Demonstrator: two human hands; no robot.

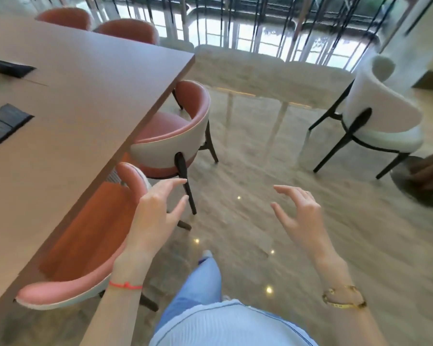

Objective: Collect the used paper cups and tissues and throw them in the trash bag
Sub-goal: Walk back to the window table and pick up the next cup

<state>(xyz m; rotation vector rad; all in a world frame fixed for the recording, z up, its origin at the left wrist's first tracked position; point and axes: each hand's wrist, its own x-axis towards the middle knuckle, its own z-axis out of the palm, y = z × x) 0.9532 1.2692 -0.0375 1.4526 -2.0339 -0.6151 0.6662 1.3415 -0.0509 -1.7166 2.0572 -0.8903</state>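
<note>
Both my hands are raised in front of me over the floor, holding nothing. My left hand (158, 211) hovers just right of the nearest pink chair (85, 245), fingers loosely spread. My right hand (298, 213) is held out about a hand's width to the right, fingers relaxed and slightly bent. No paper cup, tissue or trash bag shows in this view.
A long brown table (85, 101) fills the left side, with dark flat items (5, 123) near its left edge. Pink chairs (175, 131) are tucked along its right side. A white chair (380, 116) stands at the right. Glossy floor (260, 158) lies ahead toward the railing.
</note>
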